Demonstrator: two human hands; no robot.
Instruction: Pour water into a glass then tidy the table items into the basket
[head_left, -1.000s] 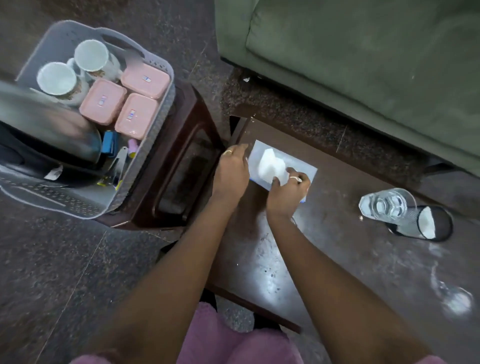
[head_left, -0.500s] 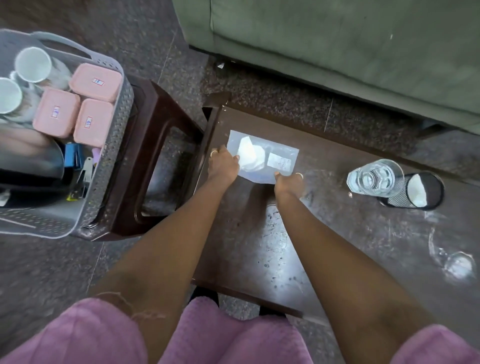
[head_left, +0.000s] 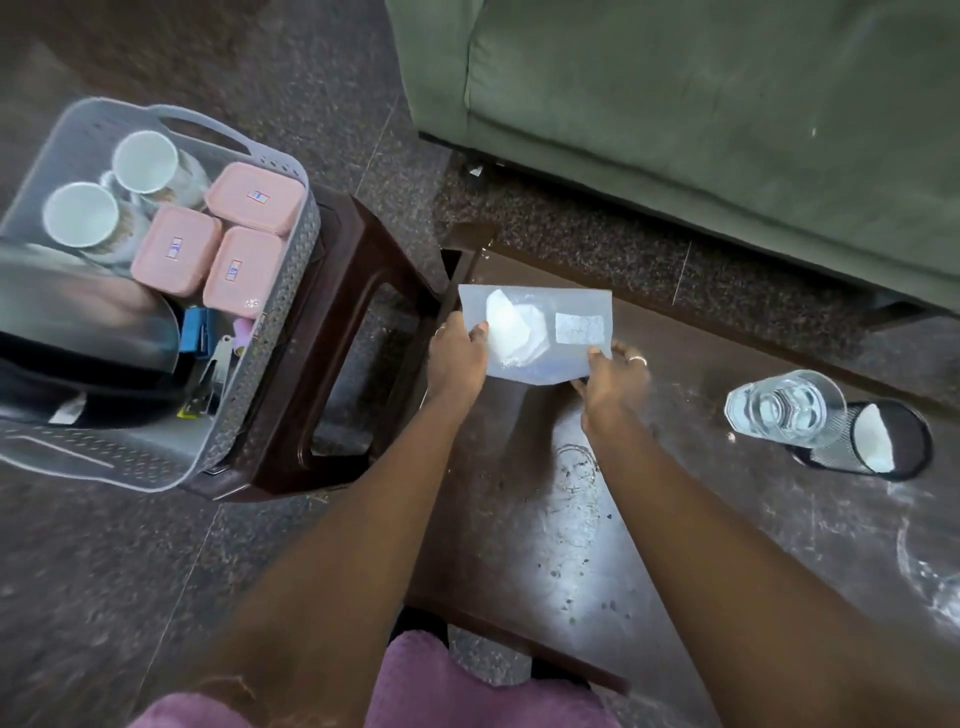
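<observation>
A clear plastic pouch (head_left: 563, 309) with a white tissue inside and a white label is held over the far left corner of the dark table (head_left: 519, 519). My left hand (head_left: 457, 358) pinches its left edge, thumb on top. Its lower right corner is pinched by my right hand (head_left: 610, 376). The grey basket (head_left: 291, 270) stands on a brown stool (head_left: 358, 332) left of the table, holding two white mugs, three pink boxes and a dark kettle. A glass of water (head_left: 784, 408) stands at the table's right.
A black mesh cup (head_left: 883, 441) with a white tissue sits right behind the glass. A green sofa (head_left: 701, 130) runs along the far side. Speckled floor lies between stool and sofa. Pink fabric covers my lap at the bottom edge.
The tissue has been let go inside the pouch. Both hands moved to the pouch's edges and lifted its near edge off the table.
</observation>
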